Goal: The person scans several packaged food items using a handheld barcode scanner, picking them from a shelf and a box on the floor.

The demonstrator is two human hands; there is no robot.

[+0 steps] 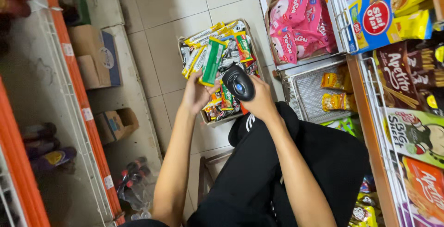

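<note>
A green snack packet (212, 62) is pinched in the left hand (196, 93); a black scanner (238, 82) is gripped in the right hand (260, 100). The packet, seemingly held loosely, could slip into the box (217, 117).

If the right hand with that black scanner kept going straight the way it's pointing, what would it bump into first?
Probably the green snack packet held up by the left hand; the right hand aims the black scanner toward it. Depth is unclear; beyond lies the cardboard box of snacks.
</note>
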